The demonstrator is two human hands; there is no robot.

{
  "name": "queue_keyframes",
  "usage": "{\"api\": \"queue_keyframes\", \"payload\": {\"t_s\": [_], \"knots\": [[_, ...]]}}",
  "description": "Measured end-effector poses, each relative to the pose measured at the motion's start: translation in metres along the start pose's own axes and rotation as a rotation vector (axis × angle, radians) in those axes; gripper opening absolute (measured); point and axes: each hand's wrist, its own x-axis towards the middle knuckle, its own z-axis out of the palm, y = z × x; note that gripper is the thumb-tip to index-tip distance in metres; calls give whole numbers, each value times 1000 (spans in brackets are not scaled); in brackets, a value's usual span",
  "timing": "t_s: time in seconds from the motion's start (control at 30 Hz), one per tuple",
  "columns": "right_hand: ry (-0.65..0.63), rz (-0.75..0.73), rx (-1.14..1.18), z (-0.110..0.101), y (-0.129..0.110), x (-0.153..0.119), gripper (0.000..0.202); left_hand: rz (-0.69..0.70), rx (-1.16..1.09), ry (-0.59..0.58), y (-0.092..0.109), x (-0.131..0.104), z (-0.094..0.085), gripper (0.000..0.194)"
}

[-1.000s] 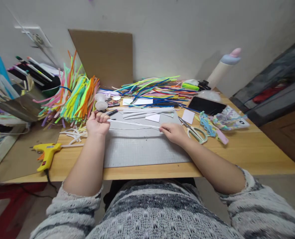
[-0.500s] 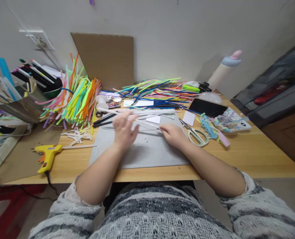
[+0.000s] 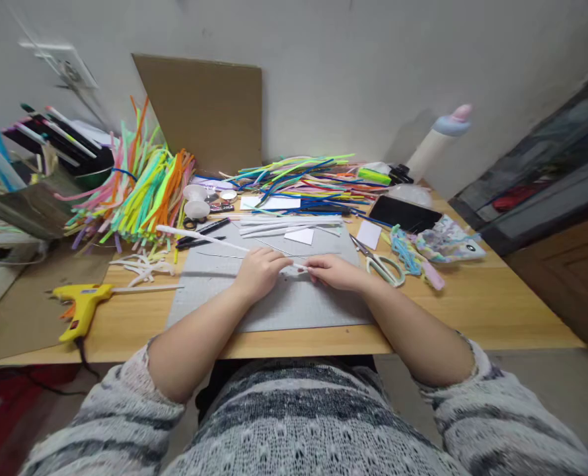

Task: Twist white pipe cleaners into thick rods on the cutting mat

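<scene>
A white pipe cleaner (image 3: pixel 199 237) runs from the upper left into my left hand (image 3: pixel 260 272), whose fingers are closed round it. Its other end is pinched by my right hand (image 3: pixel 334 272), a short way to the right, with a small white stretch showing between the hands. Both hands are over the grey mat (image 3: pixel 274 314). Behind them lie several white pipe cleaners (image 3: pixel 289 227), thin wires (image 3: pixel 274 248) and a white paper piece (image 3: pixel 300 236).
Scissors (image 3: pixel 386 270) lie right of the mat, near a dark phone (image 3: pixel 404 214). A yellow glue gun (image 3: pixel 83 307) rests at the left, below white pipe-cleaner pieces (image 3: pixel 143 266). Colourful pipe cleaners (image 3: pixel 298 178) lie along the back, before a brown board (image 3: pixel 209 112).
My left hand has closed on the white pipe cleaner and moved down and right, nearer my right hand. The camera view has shifted slightly.
</scene>
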Motion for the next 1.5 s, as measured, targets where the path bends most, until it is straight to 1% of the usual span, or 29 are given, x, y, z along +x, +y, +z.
{"api": "queue_keyframes", "payload": {"t_s": [0.07, 0.13, 0.33, 0.4, 0.57, 0.77, 0.97, 1.13, 1.23, 1.3, 1.33, 1.4, 1.5], "knots": [[-166, 32, 154, -5, -1, -5, 27, 42, -24, -5, 4, 0, -3, 22], [-285, 70, 328, -7, -1, -9, 34, 73, -47, 11, 6, 0, -6, 23], [-409, 85, 623, -1, 4, -12, 42, 115, -108, 42, 4, -1, -14, 23], [-414, 89, 664, 1, 4, -12, 41, 117, -121, 39, 3, -1, -15, 23], [-346, 66, 727, 4, 4, -9, 34, 101, -161, 56, 1, 1, -19, 24], [-320, 47, 823, 7, 1, -8, 35, 65, -136, 61, 0, 1, -22, 26], [-306, 124, 899, -2, 10, -6, 35, 40, -108, 79, -7, -2, -20, 26], [-276, 82, 982, -4, 17, -3, 30, -2, -151, 118, -14, -1, -21, 24], [-271, 72, 920, -3, 14, -3, 31, 7, -134, 105, -16, -1, -20, 24], [-238, 60, 765, -4, 12, -4, 32, 23, -103, 73, -15, -1, -20, 25], [-202, 47, 666, -5, 12, -5, 32, 25, -93, 63, -13, -2, -22, 25], [-67, -9, 453, -8, 13, -6, 28, -12, -87, 90, -7, -5, -28, 23], [271, -140, 90, -17, 19, -6, 24, -173, -127, 191, 7, -17, -45, 24]]}}
